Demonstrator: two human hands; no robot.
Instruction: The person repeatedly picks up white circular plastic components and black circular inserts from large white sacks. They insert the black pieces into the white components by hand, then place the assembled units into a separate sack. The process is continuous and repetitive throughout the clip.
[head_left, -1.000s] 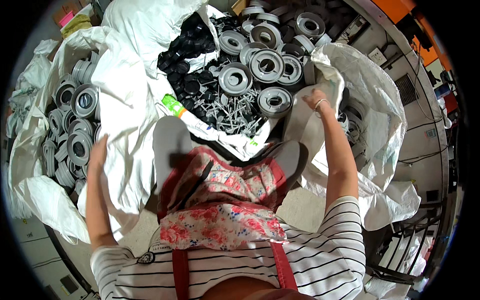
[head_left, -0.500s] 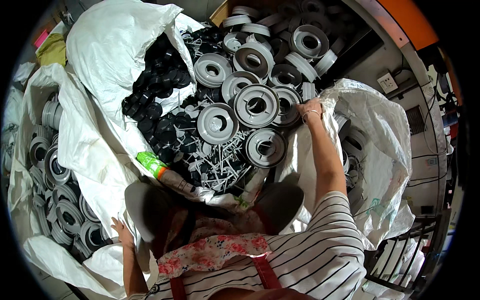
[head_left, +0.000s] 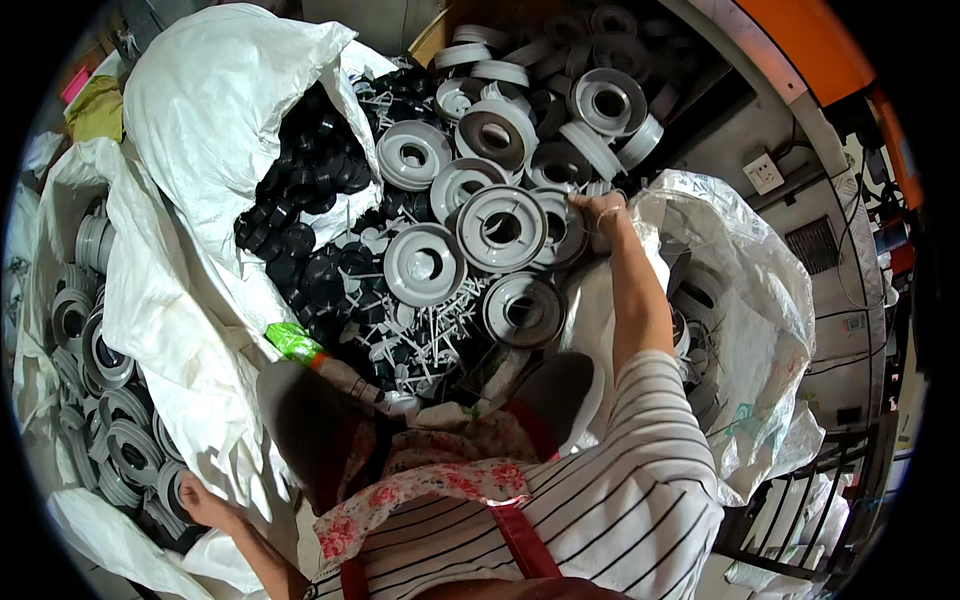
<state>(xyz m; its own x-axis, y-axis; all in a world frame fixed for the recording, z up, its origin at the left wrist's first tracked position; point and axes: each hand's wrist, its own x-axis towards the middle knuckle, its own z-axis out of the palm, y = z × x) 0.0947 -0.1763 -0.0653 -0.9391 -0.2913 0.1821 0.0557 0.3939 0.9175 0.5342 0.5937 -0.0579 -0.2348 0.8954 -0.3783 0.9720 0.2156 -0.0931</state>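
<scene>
At seven o'clock, the left hand rests against the white sack beside stacked grey rings; its fingers' state I cannot tell. At one o'clock, the right hand curls its fingers over a grey ring in the central heap, beside the large ring.

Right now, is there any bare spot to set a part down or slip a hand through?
Hardly. The middle heap of grey discs, black caps and white pegs is packed. Only white sack cloth between that heap and the left sack of rings lies bare. The right hand presses among the discs; the left hand rests by the rings.
</scene>
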